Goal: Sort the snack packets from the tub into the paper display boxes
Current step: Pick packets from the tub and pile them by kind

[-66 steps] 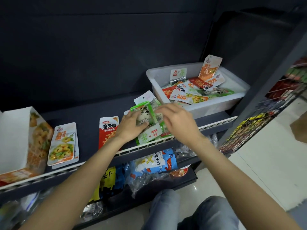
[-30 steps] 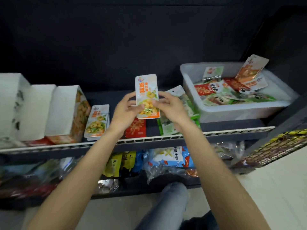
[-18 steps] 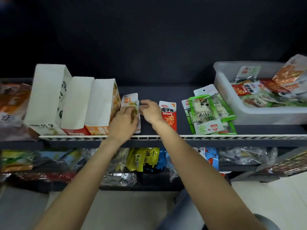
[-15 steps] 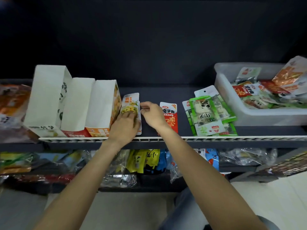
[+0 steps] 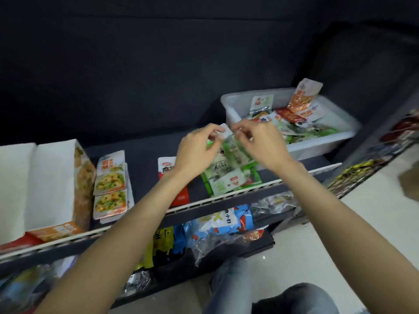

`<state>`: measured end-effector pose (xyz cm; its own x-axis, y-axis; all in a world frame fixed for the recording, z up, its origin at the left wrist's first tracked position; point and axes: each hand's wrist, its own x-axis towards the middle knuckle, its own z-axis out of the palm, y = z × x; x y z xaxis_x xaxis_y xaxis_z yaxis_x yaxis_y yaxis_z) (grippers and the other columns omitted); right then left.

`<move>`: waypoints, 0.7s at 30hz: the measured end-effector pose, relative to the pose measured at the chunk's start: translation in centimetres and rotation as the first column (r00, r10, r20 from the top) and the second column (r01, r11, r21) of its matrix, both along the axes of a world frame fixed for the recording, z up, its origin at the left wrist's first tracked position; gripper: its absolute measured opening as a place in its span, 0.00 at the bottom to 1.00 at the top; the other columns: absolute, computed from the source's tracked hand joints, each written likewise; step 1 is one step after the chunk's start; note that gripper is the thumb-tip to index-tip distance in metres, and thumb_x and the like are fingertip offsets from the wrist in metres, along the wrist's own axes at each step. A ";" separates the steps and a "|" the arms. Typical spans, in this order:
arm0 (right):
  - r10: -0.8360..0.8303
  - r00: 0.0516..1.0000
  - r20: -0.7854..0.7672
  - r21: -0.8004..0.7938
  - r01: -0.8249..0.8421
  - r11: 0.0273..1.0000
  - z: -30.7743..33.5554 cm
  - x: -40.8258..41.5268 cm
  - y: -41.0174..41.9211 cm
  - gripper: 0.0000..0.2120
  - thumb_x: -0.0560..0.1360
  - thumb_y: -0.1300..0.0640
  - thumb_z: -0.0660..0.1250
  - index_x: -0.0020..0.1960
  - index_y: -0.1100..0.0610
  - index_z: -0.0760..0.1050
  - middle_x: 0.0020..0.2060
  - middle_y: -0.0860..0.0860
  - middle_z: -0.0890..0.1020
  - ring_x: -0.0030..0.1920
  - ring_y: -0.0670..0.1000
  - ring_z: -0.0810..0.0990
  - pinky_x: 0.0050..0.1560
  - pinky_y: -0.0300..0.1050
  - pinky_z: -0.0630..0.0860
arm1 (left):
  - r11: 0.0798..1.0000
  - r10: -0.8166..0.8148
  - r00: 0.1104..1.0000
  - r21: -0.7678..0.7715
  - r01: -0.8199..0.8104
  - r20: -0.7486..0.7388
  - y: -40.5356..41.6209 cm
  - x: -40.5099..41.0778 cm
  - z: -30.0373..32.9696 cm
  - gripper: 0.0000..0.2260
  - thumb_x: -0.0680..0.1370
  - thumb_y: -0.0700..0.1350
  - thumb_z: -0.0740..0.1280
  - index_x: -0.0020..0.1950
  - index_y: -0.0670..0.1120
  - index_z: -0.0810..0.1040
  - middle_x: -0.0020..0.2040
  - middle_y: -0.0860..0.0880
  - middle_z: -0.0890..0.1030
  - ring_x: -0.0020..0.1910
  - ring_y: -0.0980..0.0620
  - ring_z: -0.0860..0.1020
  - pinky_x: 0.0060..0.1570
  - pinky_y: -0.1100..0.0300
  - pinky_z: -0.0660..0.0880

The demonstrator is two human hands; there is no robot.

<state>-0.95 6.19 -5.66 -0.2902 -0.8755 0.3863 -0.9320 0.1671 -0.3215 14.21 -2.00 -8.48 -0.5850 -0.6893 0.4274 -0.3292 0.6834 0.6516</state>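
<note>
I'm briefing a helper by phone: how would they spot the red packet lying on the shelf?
Find the dark shelf with white paper boxes left and the plastic tub right. Midway lies the red packet, partly under the left forearm, the only red one between yellow and green stacks.

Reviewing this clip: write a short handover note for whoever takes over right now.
Left hand and right hand: both pinch the top of a green packet over the green pile on the shelf.
Tub, far right: many packets remain inside.
Done: yellow packets stacked beside the boxes; red packet flat mid-shelf.
Left: empty the tub, then move the piles into the boxes.
</note>
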 end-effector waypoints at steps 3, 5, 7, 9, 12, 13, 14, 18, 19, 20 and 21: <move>-0.147 0.989 0.025 0.104 0.144 0.984 0.1 -6.7 0.6 0.11 0.73 0.57 0.63 0.52 0.50 0.81 0.44 0.55 0.85 0.47 0.58 0.82 0.47 0.52 0.79 | 0.976 -0.206 0.979 0.078 0.205 0.000 -0.8 -6.2 1.2 0.09 0.78 0.43 0.64 0.57 0.49 0.79 0.51 0.53 0.82 0.51 0.56 0.78 0.53 0.59 0.74; -0.232 0.972 0.038 0.187 0.221 0.957 0.3 -10.4 1.0 0.12 0.74 0.61 0.64 0.54 0.53 0.81 0.49 0.54 0.84 0.51 0.57 0.81 0.52 0.50 0.77 | 0.960 -0.266 0.960 0.116 0.255 0.086 -1.3 -10.2 1.6 0.12 0.78 0.42 0.64 0.61 0.48 0.77 0.56 0.52 0.81 0.55 0.55 0.78 0.57 0.60 0.73; -0.270 0.961 0.061 0.287 0.242 0.927 0.2 -13.3 1.0 0.13 0.75 0.62 0.64 0.57 0.55 0.79 0.53 0.54 0.83 0.55 0.57 0.79 0.56 0.49 0.75 | 0.963 -0.260 0.948 0.128 0.239 0.186 -1.6 -13.9 1.3 0.14 0.77 0.44 0.65 0.64 0.49 0.75 0.60 0.50 0.80 0.58 0.52 0.77 0.59 0.57 0.73; -0.267 0.961 0.077 0.360 0.223 0.906 -0.3 -15.5 0.7 0.13 0.75 0.59 0.66 0.59 0.55 0.78 0.56 0.55 0.81 0.57 0.56 0.78 0.59 0.50 0.74 | 0.977 -0.211 0.935 0.102 0.190 0.284 -1.7 -16.8 0.8 0.17 0.77 0.47 0.66 0.66 0.50 0.73 0.62 0.49 0.78 0.59 0.48 0.77 0.59 0.54 0.73; -0.214 0.972 0.095 0.387 0.162 0.908 -1.1 -17.6 -0.2 0.14 0.76 0.56 0.67 0.61 0.54 0.77 0.60 0.55 0.79 0.59 0.56 0.77 0.61 0.50 0.73 | 0.990 -0.142 0.900 0.040 0.138 0.411 -1.5 -19.5 0.0 0.23 0.75 0.52 0.68 0.68 0.48 0.70 0.65 0.48 0.76 0.61 0.47 0.75 0.56 0.56 0.71; -0.195 0.976 0.095 0.396 0.142 0.907 -1.4 -18.1 -0.6 0.15 0.76 0.56 0.66 0.62 0.54 0.76 0.61 0.55 0.78 0.60 0.56 0.76 0.61 0.50 0.73 | 0.991 -0.132 0.878 0.049 0.123 0.461 -1.6 -20.2 -0.2 0.26 0.74 0.55 0.69 0.69 0.47 0.68 0.65 0.47 0.76 0.61 0.46 0.75 0.55 0.56 0.71; -0.174 0.980 0.092 0.416 0.121 0.901 -1.6 -18.5 -0.9 0.16 0.76 0.56 0.66 0.63 0.53 0.75 0.62 0.55 0.77 0.61 0.56 0.76 0.62 0.50 0.72 | 0.991 -0.132 0.844 0.067 0.113 0.520 -1.7 -20.7 -0.4 0.30 0.72 0.58 0.70 0.69 0.46 0.67 0.64 0.47 0.75 0.60 0.46 0.75 0.54 0.56 0.71; -0.100 0.992 0.071 0.595 0.038 0.803 -2.5 -20.0 -2.0 0.25 0.73 0.52 0.70 0.69 0.51 0.69 0.65 0.53 0.74 0.63 0.56 0.73 0.61 0.48 0.70 | 0.989 -0.145 0.676 0.101 0.104 0.722 -1.8 -21.8 -1.0 0.35 0.69 0.61 0.72 0.68 0.46 0.65 0.61 0.45 0.75 0.56 0.46 0.75 0.50 0.55 0.73; -0.085 0.995 0.052 0.624 0.034 0.780 -2.6 -20.3 -2.1 0.27 0.73 0.50 0.70 0.69 0.51 0.68 0.65 0.53 0.74 0.63 0.56 0.73 0.61 0.48 0.70 | 0.989 -0.146 0.667 0.112 0.095 0.730 -1.7 -22.0 -1.1 0.35 0.69 0.59 0.73 0.69 0.47 0.64 0.61 0.44 0.75 0.57 0.45 0.74 0.51 0.56 0.72; -0.071 0.997 0.033 0.637 0.034 0.770 -2.7 -20.5 -2.2 0.27 0.73 0.50 0.70 0.70 0.51 0.68 0.65 0.53 0.74 0.63 0.56 0.73 0.61 0.47 0.70 | 0.988 -0.153 0.669 0.134 0.080 0.727 -1.7 -22.1 -1.1 0.37 0.68 0.57 0.75 0.71 0.47 0.62 0.63 0.43 0.73 0.60 0.44 0.73 0.53 0.56 0.71; -0.065 0.998 0.024 0.639 0.034 0.768 -2.8 -20.7 -2.3 0.27 0.73 0.50 0.70 0.70 0.51 0.68 0.65 0.53 0.75 0.63 0.56 0.73 0.60 0.47 0.71 | 0.985 -0.161 0.678 0.165 0.058 0.717 -1.7 -22.1 -1.1 0.40 0.68 0.55 0.76 0.73 0.47 0.60 0.66 0.43 0.72 0.63 0.44 0.72 0.56 0.56 0.70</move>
